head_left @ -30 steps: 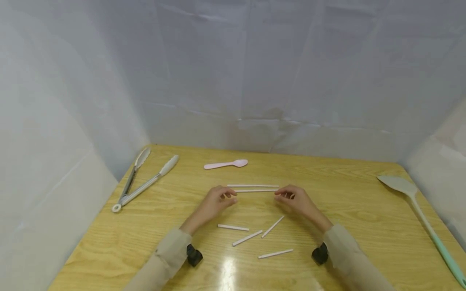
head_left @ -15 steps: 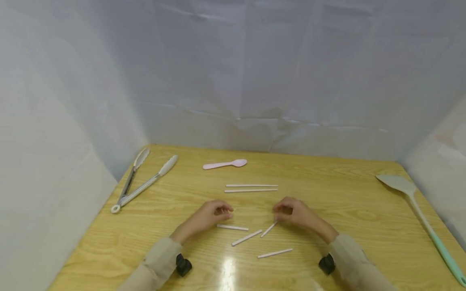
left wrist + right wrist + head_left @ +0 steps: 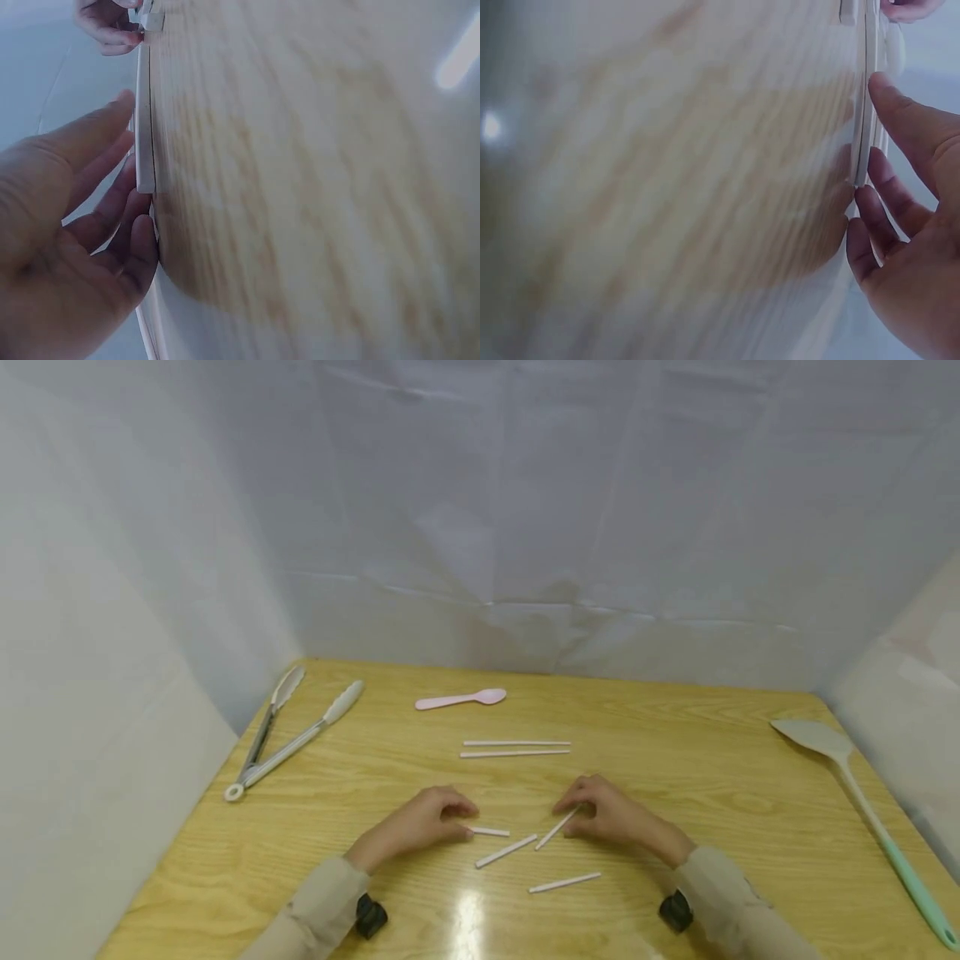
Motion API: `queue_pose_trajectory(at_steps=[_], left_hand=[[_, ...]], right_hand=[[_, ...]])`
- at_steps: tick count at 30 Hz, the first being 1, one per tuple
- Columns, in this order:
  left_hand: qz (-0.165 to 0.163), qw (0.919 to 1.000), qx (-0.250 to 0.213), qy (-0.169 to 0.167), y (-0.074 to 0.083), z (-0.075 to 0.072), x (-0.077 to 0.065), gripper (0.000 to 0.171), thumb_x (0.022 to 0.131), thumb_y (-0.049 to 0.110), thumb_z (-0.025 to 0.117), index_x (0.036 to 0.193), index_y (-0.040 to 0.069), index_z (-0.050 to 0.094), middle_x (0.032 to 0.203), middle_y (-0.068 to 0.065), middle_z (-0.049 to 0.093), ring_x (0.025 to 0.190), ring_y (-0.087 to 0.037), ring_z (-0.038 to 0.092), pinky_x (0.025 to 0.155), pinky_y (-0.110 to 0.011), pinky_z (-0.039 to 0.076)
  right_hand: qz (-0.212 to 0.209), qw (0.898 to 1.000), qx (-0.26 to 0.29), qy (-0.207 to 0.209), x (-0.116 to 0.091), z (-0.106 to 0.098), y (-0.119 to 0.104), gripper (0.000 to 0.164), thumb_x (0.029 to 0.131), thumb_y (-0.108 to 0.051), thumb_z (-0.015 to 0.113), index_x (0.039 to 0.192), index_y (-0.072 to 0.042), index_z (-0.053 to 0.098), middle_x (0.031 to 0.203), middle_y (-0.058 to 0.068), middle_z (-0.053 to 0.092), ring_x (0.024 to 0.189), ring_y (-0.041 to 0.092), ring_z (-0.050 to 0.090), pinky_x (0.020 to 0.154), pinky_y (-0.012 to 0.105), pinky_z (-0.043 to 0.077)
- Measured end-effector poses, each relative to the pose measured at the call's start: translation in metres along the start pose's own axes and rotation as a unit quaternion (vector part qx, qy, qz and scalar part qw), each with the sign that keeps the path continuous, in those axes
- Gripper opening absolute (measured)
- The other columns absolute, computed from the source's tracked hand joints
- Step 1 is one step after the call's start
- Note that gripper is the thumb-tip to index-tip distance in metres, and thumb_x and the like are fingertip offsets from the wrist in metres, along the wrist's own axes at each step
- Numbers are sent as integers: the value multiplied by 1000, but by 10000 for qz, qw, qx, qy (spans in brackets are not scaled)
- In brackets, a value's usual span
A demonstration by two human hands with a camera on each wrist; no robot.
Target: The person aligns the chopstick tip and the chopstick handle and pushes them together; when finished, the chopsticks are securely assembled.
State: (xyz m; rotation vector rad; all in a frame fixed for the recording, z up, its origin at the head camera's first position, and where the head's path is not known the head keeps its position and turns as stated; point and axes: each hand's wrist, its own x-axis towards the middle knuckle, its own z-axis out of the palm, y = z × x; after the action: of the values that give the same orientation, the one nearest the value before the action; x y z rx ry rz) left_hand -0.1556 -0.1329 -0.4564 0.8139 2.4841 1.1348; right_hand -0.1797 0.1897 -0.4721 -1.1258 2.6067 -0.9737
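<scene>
My left hand [image 3: 422, 825] is at the left end of a short pale stick [image 3: 491, 832], which its fingers partly cover. In the left wrist view the thumb and fingers stand apart beside that stick's end, relaxed. Around the upper end of a slanted short stick [image 3: 549, 835] lies my right hand [image 3: 613, 817]; the right wrist view shows its thumb and fingers spread along the stick [image 3: 864, 142], not closed on it. Between the hands lies another short stick [image 3: 506, 852], and one more short stick [image 3: 564, 883] is nearer the front.
Two long thin chopsticks [image 3: 515, 753] lie side by side beyond the hands. Behind them is a pink spoon [image 3: 491, 696]. Spread tongs [image 3: 292, 745] lie at the left, a long-handled spatula [image 3: 817, 739] at the right. White sheeting [image 3: 480, 527] walls the wooden table [image 3: 712, 735].
Both hands have come back from the two long chopsticks toward the front. The left has reached the left short stick, the right the slanted one. The sticks look unmoved.
</scene>
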Motion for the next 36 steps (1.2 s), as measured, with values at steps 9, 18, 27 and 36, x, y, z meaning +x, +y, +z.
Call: queue_pose_trajectory(at_steps=[9, 18, 27, 36], left_hand=[[272, 9989, 369, -140, -2, -1, 0, 22, 84, 13, 70, 104, 2, 69, 97, -6, 67, 89, -16, 59, 80, -24, 49], [280, 9985, 442, -186, 0, -2, 0, 15, 88, 10, 65, 100, 3, 70, 93, -6, 66, 86, -15, 58, 76, -23, 47], [46, 9991, 363, -235, 1, -2, 1, 14, 89, 10, 64, 100, 5, 71, 91, -3, 65, 84, -12, 55, 73, -22, 44], [85, 9995, 279, -97, 2, -1, -1, 14, 89, 10, 63, 100, 4, 70, 91, -5, 65, 82, -11, 55, 71, -22, 45]], right_hand=[[116, 9998, 108, -110, -1, 2, -2, 16, 82, -21, 72, 96, -14, 74, 92, -5, 60, 89, 9, 48, 79, 26, 40], [-287, 9995, 96, -8, 0, 2, -1, 7, 82, -15, 71, 88, -12, 75, 86, -4, 63, 83, 8, 51, 74, 25, 43], [-381, 9991, 152, 81, 1, 3, 1, 5, 81, -13, 72, 85, -11, 75, 84, -3, 63, 82, 9, 53, 75, 25, 45], [-219, 9975, 654, 180, 1, 2, 3, 6, 84, -16, 71, 87, -12, 75, 83, -4, 64, 80, 4, 53, 71, 23, 45]])
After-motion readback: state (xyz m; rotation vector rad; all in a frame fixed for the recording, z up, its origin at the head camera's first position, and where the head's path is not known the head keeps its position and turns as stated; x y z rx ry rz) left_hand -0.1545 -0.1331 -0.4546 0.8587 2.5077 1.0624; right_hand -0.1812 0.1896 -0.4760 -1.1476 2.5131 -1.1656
